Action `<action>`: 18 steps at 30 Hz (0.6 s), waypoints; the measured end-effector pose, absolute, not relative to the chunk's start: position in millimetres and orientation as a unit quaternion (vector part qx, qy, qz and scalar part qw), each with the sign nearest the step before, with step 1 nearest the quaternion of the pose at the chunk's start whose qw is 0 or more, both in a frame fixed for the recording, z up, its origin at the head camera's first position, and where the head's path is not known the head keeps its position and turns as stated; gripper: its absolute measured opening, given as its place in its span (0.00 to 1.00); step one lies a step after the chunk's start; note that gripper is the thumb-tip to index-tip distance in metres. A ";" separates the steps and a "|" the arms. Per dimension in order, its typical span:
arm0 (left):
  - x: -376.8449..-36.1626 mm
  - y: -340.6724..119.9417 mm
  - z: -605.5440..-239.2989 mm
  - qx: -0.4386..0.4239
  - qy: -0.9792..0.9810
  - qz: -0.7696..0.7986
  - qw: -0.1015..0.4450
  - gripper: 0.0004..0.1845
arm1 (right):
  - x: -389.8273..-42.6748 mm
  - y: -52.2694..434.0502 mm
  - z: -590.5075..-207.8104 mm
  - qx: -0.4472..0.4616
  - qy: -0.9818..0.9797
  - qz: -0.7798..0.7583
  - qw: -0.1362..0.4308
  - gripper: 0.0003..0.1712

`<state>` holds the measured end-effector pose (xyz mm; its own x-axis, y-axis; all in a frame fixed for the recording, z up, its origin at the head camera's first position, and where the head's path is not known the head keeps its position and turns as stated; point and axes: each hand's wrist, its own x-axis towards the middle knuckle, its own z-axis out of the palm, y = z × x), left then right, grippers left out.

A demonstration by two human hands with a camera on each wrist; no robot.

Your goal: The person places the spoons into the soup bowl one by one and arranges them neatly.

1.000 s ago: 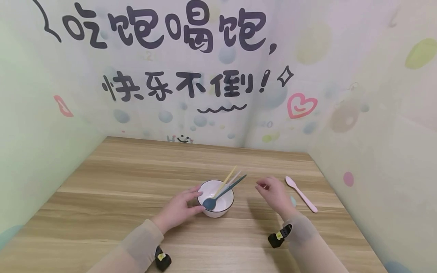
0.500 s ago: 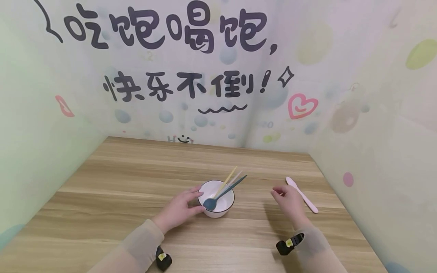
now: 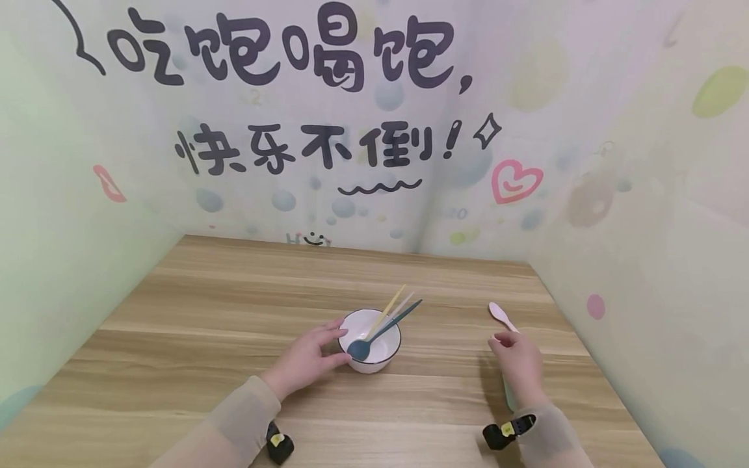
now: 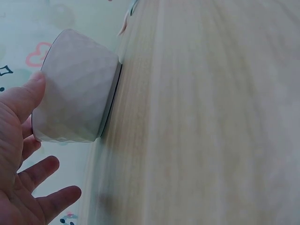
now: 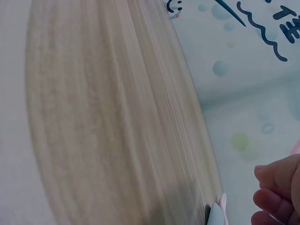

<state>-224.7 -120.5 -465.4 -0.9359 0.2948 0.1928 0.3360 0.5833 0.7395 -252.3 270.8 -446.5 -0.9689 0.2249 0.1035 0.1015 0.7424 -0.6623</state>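
My left hand [image 3: 307, 356] holds a white bowl [image 3: 370, 368] with a dark rim, thumb and fingers at its left side. In the left wrist view, the thumb lies against the faceted wall of the bowl [image 4: 77, 89]. A dark teal spoon [image 3: 394, 322] leans in the bowl, beside a yellow handle [image 3: 389, 311] and a pale pink one. My right hand [image 3: 519, 365], fingers loosely curled and holding nothing visible, hovers at the right over a pink spoon [image 3: 499, 314] and a pale green utensil [image 3: 508, 394], partly covering both.
The wooden table [image 3: 234, 292] meets a printed curtain wall [image 3: 281, 221] at the back, with walls on both sides. In the right wrist view, a pale spoon tip [image 5: 215, 214] shows between a dark tip [image 5: 207, 213] and a pink tip [image 5: 223, 201].
My right hand has moved right and toward me, away from the bowl, uncovering the pink spoon's head and covering its handle. My left hand and the bowl have stayed put.
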 end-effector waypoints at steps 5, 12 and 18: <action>-224.6 -119.8 -465.3 -0.173 -0.890 -0.420 0.023 0.29 | -247.1 277.7 -448.9 -0.125 -0.920 0.362 0.078 0.22; -225.2 -119.9 -465.9 -0.172 -0.890 -0.422 0.021 0.29 | -243.1 288.4 -453.8 -0.146 -0.929 0.335 0.062 0.23; -224.7 -119.7 -465.6 -0.172 -0.889 -0.423 0.020 0.30 | -239.9 294.7 -460.3 -0.150 -0.938 0.311 0.036 0.25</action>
<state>-224.7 -119.7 -465.6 -0.9398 0.2894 0.1817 0.3235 0.5826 0.7456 -239.9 294.7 -460.3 -0.9523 0.3039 -0.0268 0.2596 0.7611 -0.5944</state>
